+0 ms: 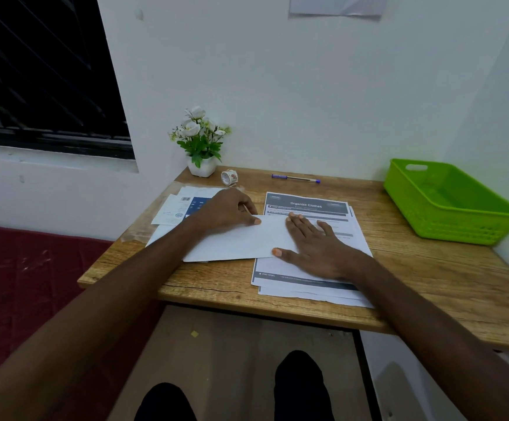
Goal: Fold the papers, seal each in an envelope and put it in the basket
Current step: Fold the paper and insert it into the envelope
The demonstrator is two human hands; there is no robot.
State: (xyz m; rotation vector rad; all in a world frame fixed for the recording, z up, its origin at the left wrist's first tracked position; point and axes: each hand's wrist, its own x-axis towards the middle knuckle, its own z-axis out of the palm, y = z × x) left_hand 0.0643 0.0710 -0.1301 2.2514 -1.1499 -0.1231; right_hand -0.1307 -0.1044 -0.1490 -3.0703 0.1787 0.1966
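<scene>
Green basket (447, 205) far right; pen (295, 178), tape (229, 177) behind.

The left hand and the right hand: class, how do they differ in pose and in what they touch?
The left hand is curled, thumb pinching the white folded paper at its far edge; the right hand lies flat, fingers spread. The left hand sits over the envelopes; the right hand overlaps the printed sheets. Both touch the folded paper.
</scene>
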